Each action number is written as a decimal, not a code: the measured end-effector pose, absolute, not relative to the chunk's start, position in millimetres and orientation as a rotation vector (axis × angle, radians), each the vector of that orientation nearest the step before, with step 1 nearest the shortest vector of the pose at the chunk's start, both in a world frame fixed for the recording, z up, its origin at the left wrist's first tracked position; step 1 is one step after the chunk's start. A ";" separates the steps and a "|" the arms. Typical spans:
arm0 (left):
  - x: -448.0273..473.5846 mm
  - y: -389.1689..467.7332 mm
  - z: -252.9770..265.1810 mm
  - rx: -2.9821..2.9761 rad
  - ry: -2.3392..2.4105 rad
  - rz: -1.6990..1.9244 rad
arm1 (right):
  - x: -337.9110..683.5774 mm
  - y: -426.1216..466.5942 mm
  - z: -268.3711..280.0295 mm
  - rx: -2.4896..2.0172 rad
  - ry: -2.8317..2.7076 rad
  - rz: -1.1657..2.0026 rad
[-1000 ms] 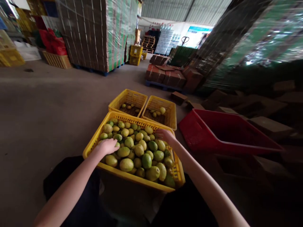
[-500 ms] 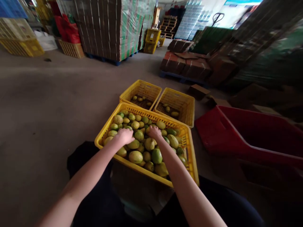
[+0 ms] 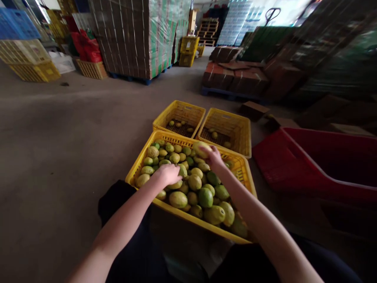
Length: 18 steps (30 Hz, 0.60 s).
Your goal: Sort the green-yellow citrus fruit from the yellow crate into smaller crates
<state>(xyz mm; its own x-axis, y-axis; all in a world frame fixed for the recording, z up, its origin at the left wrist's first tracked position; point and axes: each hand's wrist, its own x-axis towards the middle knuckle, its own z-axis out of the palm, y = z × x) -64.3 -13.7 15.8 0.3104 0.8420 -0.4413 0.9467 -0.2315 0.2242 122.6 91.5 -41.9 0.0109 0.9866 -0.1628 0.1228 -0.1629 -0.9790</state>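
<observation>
A yellow plastic crate full of yellow and green lemons stands in front of me. My right hand is raised over the crate's far right part, its fingers closed round a yellowish lemon held just above the others. Lower down, my left hand reaches into the pile near the middle. Its fingers and thumb curl about a greenish lemon, which still rests among the rest of the fruit.
Two more yellow crates, a left one and a right one, stand beyond, each with a few lemons at the bottom. A red bin is on my right. Wrapped pallet stacks and cartons stand farther back.
My right hand has lifted a lemon out of the pile, moving right and up. The left hand has shifted slightly right within the fruit. The whole view has swung a little.
</observation>
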 end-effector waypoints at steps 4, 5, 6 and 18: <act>-73.1 -15.4 0.8 2.078 1.619 -0.330 | 165.3 54.5 36.5 -1.077 -0.836 1.426; -76.2 -16.1 -4.9 2.064 1.632 -0.331 | 177.9 41.1 50.3 -1.029 -0.796 1.439; -79.6 -16.9 -11.6 2.048 1.642 -0.327 | 190.0 27.5 59.3 -0.989 -0.786 1.451; -121.6 32.9 -69.7 1.922 2.068 -0.048 | 205.3 -34.9 -1.8 -1.035 -0.610 1.887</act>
